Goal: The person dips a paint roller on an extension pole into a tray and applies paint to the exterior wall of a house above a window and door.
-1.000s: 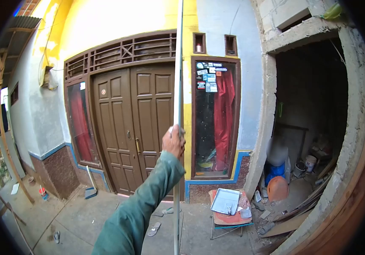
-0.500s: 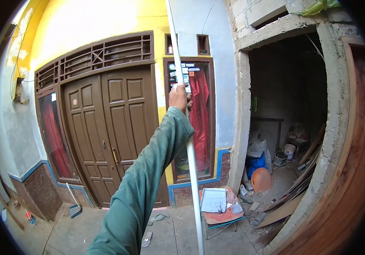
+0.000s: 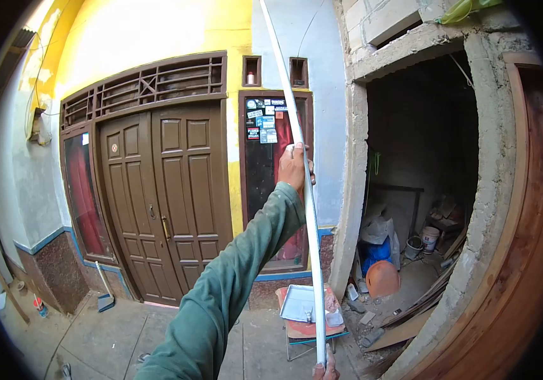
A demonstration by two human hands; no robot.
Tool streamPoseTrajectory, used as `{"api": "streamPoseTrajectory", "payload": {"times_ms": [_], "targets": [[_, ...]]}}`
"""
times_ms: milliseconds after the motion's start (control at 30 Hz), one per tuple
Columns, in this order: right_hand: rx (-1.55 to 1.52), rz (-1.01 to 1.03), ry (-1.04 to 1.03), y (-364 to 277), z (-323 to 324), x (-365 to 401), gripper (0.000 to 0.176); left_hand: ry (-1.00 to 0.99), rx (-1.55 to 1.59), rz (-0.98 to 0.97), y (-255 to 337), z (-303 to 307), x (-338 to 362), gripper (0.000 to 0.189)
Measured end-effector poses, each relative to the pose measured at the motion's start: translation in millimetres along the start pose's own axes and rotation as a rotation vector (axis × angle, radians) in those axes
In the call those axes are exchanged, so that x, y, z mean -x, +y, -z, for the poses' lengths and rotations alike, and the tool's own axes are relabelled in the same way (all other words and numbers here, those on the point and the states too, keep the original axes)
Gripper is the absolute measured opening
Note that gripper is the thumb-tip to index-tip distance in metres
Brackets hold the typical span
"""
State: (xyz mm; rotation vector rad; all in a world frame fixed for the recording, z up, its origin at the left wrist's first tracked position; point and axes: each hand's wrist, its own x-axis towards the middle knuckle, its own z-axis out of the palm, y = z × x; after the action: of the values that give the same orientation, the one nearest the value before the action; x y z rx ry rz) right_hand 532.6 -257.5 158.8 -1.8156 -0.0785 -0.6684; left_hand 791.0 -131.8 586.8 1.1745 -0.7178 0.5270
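My left hand, in a green sleeve, is wrapped around a long white pole in front of the window. The pole runs from the top edge down to the bottom of the view, leaning slightly; its upper end is out of sight. Low down, my right hand grips the same pole near its lower end, with only part of the hand showing. Behind the pole, a paint tray lies on a small red-topped folding stool. Above is a wall, part yellow and part pale blue.
A brown double door stands left of a window with stickers and a red curtain. To the right, a dark doorway opens on buckets, an orange basin and planks. A long-handled dustpan leans by the wall.
The pole has shifted right, and my left hand on it sits lower and further right. My right hand has come into view at the bottom. The view has moved slightly.
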Motion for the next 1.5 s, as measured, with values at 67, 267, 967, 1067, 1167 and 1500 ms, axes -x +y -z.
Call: {"api": "streamPoseTrajectory", "payload": {"times_ms": [67, 267, 967, 1067, 1167, 1500], "targets": [[-0.040, -0.022, 0.010, 10.2, 2.6, -6.5, 0.033, 0.011, -0.001, 0.017, -5.9, -9.2, -0.5, 0.037], [0.054, -0.017, -0.021, 15.6, -1.4, -33.6, 0.031, 0.102, -0.038, -0.013, -20.1, -14.0, -21.7, 0.034], [0.002, 0.154, 0.027, -5.7, -34.7, -92.5, 0.044, 0.116, -0.039, -0.015, -49.3, 14.0, -72.6, 0.031], [0.406, 0.307, -0.062, 36.2, -46.3, -95.4, 0.045, 0.127, -0.049, -0.002, -54.2, 18.0, -69.9, 0.030], [0.151, 0.166, -0.038, -1.4, -38.5, -95.3, 0.046, 0.100, -0.099, 0.005, -58.9, 24.4, -59.2, 0.029], [0.119, 0.137, -0.025, 34.7, -50.9, -86.7, 0.049, -0.108, -0.183, 0.169, -96.7, 46.1, 94.8, 0.028]]}}
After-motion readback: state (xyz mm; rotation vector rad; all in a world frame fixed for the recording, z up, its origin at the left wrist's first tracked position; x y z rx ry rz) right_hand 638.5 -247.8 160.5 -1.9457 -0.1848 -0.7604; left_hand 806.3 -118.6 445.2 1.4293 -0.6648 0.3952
